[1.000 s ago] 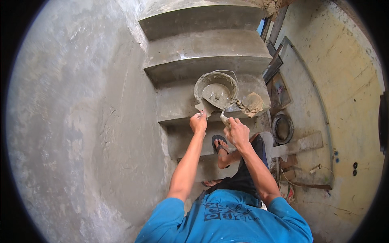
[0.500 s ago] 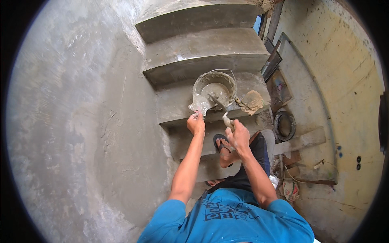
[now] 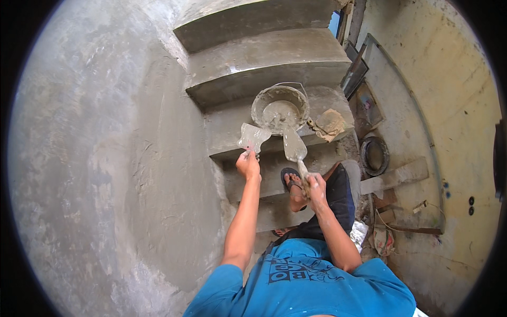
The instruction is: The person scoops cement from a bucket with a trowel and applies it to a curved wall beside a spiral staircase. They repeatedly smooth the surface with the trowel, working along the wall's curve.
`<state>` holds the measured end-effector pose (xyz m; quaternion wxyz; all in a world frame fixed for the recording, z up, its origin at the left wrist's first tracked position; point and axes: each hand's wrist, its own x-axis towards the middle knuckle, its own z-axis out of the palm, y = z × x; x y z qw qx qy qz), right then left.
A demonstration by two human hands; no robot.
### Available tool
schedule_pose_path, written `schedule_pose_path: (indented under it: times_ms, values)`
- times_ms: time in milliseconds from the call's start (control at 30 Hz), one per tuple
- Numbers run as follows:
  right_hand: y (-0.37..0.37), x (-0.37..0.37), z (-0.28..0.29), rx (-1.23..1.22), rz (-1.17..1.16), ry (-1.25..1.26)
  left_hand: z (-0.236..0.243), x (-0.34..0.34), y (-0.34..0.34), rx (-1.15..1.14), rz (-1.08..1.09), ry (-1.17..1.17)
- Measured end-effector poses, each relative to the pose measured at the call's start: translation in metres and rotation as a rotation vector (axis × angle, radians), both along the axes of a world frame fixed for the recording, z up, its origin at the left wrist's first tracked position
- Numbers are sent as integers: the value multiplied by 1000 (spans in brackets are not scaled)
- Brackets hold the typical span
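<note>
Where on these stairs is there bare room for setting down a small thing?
Bare: the step above the bucket, and the patch between the bucket and the left wall. Crowded: right of the bucket, by a crumpled tan sheet; in front of it, where the left hand holds a scraper and the right hand a trowel.

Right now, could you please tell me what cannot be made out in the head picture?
In the head view:
- the trowel: part of its handle is covered by the right hand
- the flat scraper: its gripped edge is behind the left hand
- the bucket: its bottom lies under grey mix
- the lower foot: mostly hidden by the trousers
- the topmost step: cut off by the upper edge
</note>
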<state>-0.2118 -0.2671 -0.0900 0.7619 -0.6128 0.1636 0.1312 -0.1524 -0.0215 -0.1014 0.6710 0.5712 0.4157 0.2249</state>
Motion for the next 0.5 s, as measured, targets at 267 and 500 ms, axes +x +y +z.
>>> schedule_pose_path:
  times_ms: [267,500]
  values:
    - [-9,7,51,-923,126,-604,-9,-34,-5,-62,-18,12]
    - [37,54,-8,-1186,332,-582,2,3,-9,-3,-8,67]
